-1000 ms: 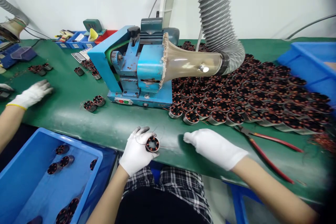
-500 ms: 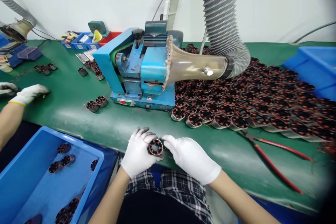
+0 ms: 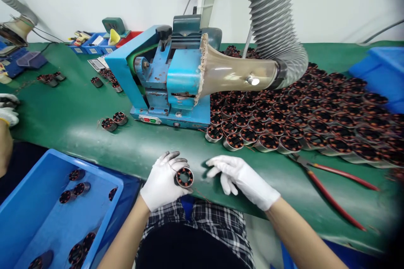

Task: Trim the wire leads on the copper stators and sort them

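Observation:
My left hand, in a white glove with greyed fingertips, is wrapped round a metal-rimmed ring part with copper windings and a dark inside. A thin wire sticks out of the part. To the right of it, my right hand, also gloved in white, hangs over the table edge with its fingers apart and nothing in them. Behind both hands stands a blue machine with a belt and a cloudy funnel.
Many similar parts cover the green table at right, beside red-handled pliers. A blue bin with several parts is at lower left. Another person's gloved hands show at the far left.
My right hand has let go of the part's side, moved right and spread its fingers. My left hand still holds the part. The other person's hand has drawn back left.

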A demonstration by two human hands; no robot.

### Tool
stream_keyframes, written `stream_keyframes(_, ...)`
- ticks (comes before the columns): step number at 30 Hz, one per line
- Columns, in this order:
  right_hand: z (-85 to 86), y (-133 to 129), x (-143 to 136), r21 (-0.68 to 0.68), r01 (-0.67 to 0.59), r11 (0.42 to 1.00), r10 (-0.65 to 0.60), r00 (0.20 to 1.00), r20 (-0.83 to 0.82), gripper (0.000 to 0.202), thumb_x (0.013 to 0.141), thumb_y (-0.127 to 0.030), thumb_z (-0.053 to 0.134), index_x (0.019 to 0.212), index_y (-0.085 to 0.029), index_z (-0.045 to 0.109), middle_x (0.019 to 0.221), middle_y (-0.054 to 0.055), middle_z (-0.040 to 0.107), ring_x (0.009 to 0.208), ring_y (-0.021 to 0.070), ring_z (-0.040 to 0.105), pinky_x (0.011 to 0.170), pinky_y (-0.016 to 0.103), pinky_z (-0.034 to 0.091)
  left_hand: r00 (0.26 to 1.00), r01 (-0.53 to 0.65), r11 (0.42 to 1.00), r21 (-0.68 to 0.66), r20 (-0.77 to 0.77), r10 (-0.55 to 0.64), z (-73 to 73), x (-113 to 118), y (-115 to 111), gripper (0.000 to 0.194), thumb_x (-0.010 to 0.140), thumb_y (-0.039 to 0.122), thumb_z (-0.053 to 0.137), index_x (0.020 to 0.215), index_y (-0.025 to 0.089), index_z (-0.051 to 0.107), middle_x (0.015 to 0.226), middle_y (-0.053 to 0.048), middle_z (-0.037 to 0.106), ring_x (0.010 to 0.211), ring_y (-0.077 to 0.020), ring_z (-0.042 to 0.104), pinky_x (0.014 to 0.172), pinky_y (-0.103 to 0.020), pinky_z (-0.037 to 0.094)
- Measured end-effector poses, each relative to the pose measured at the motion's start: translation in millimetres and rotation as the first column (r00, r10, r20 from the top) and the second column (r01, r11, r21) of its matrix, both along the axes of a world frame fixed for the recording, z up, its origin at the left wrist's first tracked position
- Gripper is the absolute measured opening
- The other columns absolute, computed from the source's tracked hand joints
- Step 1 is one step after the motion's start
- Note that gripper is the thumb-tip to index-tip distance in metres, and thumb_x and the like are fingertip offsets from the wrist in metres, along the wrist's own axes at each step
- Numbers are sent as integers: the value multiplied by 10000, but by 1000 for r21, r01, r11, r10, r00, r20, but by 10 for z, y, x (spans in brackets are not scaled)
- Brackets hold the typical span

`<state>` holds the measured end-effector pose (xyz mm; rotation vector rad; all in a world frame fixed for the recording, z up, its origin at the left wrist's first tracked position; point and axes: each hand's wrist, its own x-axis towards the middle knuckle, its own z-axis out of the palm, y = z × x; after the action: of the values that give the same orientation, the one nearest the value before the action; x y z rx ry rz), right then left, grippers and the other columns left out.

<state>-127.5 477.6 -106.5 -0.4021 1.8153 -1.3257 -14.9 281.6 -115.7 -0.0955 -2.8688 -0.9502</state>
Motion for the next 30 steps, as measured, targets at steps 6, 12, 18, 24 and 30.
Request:
stream_keyframes(6,106,-142,294,136,-203,970,234,615,-753,303,835,-269,514,1125,-192,559,1095,90,609,1023,229,534,885,381,423,1000,5,1000,-16,-3,-5,4,3,0,528,549,335,748,1033,224,568,1093,-37,625,1164,-265,463,1046,-427,271)
stream_keyframes(12,-65,-264,424,249,-234,940,336,498,-800,233,897,-156,359,945,-147,586,817,69,619,745,189,548,701,321,423,999,-32,999,-3,-23,32,-18,-15,20,510,518,308,776,981,213,582,1040,-24,638,1150,-244,474,1040,-400,300)
stream_keyframes(18,178,-196,357,159,-287,945,307,602,-737,279,898,-150,298,716,-174,508,665,14,522,604,143,443,604,265,356,987,-142,944,298,115,112,43,133,127,555,593,249,752,1098,223,526,1197,-73,542,1091,-226,525,953,-380,414)
stream_keyframes(24,586,-93,298,-1,-363,932,310,799,-516,277,918,-286,324,680,-191,428,639,-36,456,593,109,413,594,219,348,983,161,772,614,-29,-182,552,253,33,287,714,225,623,1000,222,606,1207,-99,532,1127,-288,508,897,-404,467)
stream_keyframes(30,779,-71,345,-19,-267,963,221,832,-508,302,906,-316,329,634,-196,379,618,-28,426,577,117,383,570,232,344,959,17,991,135,-284,23,793,296,147,402,757,133,602,1134,248,523,1154,-100,520,1057,-221,544,865,-339,491)
